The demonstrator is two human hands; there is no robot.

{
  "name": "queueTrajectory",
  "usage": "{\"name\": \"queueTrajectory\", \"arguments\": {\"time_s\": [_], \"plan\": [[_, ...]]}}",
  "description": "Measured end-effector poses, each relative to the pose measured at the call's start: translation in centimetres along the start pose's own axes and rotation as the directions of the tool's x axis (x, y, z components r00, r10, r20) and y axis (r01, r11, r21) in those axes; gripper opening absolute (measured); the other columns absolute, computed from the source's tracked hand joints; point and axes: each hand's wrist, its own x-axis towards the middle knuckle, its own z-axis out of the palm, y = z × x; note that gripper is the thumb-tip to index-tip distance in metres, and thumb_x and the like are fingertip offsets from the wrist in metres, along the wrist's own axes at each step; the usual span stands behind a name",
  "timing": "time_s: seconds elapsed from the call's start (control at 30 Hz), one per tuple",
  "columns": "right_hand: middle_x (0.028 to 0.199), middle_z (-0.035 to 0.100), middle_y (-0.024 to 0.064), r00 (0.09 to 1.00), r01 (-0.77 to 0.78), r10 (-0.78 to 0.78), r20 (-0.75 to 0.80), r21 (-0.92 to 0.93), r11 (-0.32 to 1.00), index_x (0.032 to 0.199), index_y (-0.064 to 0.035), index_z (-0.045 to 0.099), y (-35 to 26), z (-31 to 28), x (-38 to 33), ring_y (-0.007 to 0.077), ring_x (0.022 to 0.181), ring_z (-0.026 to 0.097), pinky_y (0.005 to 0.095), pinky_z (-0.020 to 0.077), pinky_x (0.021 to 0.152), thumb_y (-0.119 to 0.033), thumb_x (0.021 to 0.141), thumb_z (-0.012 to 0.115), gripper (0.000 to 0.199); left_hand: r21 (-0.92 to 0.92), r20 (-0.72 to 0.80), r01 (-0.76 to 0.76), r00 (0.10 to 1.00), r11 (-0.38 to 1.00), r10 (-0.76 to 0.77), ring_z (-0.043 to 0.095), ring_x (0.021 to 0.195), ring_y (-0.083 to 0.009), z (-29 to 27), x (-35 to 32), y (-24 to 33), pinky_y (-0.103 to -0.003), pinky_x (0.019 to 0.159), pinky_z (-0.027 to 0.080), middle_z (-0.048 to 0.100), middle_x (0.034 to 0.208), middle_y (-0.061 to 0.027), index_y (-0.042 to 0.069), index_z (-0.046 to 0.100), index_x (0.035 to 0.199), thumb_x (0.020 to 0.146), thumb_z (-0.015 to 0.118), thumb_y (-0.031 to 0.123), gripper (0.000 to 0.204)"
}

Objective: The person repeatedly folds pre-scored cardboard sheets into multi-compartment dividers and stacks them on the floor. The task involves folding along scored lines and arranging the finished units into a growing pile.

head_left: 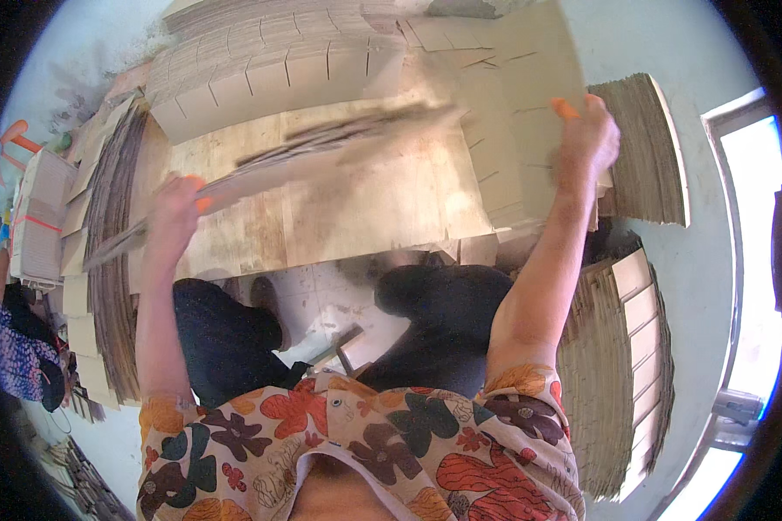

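Note:
My left hand point(175, 213) grips the near end of a thin stack of flat cardboard sheets point(321, 152), which blurs as it tilts across a low wooden board point(356, 208). Orange fingertip covers show on both hands. My right hand point(586, 135) is raised at the right, its fingers closed on the edge of a slotted cardboard sheet point(513, 113) beside a tall pile of cardboard point(647, 152). My knees in dark trousers are just below the board.
Piles of slotted cardboard sheets stand at the back point(269, 69), along the left point(113, 260) and at the lower right point(617, 373). A bundled white stack point(39, 217) lies far left, near another person's patterned sleeve point(9, 356). A bright doorway point(756, 260) is at the right.

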Motion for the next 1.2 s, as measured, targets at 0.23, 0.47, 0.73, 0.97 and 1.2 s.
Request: {"name": "queueTrajectory", "arguments": {"time_s": [0.23,0.47,0.73,0.97,1.2], "plan": [[0.101,0.063,0.0214,0.963,0.123,-0.088,0.255,-0.123,0.985,0.105,-0.0043,0.063,7.4,9.7,0.0,0.0357,0.096,0.059,0.045,0.0462,0.081,-0.031,0.079,0.066,0.038,0.252,-0.414,0.331,0.886,0.909,-0.208,0.057,0.076,-0.0299,-12.1,-7.0,4.1,-0.037,0.064,0.046,0.06,0.082,-0.015,-0.001,0.061,0.091,0.069,0.07,0.0,0.023],[0.095,0.064,0.0183,0.947,0.029,0.003,0.321,-0.096,0.995,0.097,-0.0059,0.063,7.8,12.0,-2.4,0.038,0.089,0.06,0.0491,0.0475,0.072,-0.029,0.083,0.062,0.027,0.572,-0.602,0.495,0.795,0.654,-0.075,0.057,0.08,-0.0291,-18.2,-11.2,-1.7,-0.038,0.071,0.046,0.061,0.085,-0.0117,0.002,0.06,0.099,0.073,0.065,0.0,0.026],[0.083,0.065,0.0151,0.962,0.031,-0.037,0.272,0.023,0.999,0.087,-0.0047,0.067,8.5,12.9,-2.8,0.0326,0.074,0.06,0.045,0.0449,0.066,-0.034,0.079,0.06,0.031,0.76,-0.512,0.538,0.841,0.365,-0.175,0.055,0.098,-0.0265,-15.7,-13.9,-13.8,-0.04,0.08,0.045,0.062,0.104,-0.0068,0.007,0.058,0.102,0.077,0.055,0.005,0.025],[0.061,0.058,0.0185,1.0,0.013,-0.013,-0.005,0.087,0.996,0.069,0.0012,0.058,5.3,9.3,-1.1,0.0293,0.054,0.05,0.044,0.0392,0.052,-0.042,0.082,0.061,0.046,0.742,-0.292,0.6,0.692,0.301,-0.66,0.056,0.101,-0.0307,-10.7,-16.0,-16.6,-0.044,0.079,0.044,0.065,0.097,-0.0109,0.005,0.057,0.103,0.085,0.058,0.024,0.026],[0.066,0.046,0.0084,0.926,0.093,-0.243,0.289,0.451,0.888,0.069,-0.0015,0.05,-3.5,9.4,-4.2,0.0137,0.06,0.038,0.0333,0.0347,0.05,-0.029,0.079,0.071,0.036,0.393,-0.336,0.46,0.878,0.796,-0.341,0.058,0.096,-0.0313,-5.6,-7.2,-10.6,-0.04,0.081,0.045,0.065,0.096,-0.0155,0.001,0.061,0.106,0.077,0.068,0.026,0.039]]}}
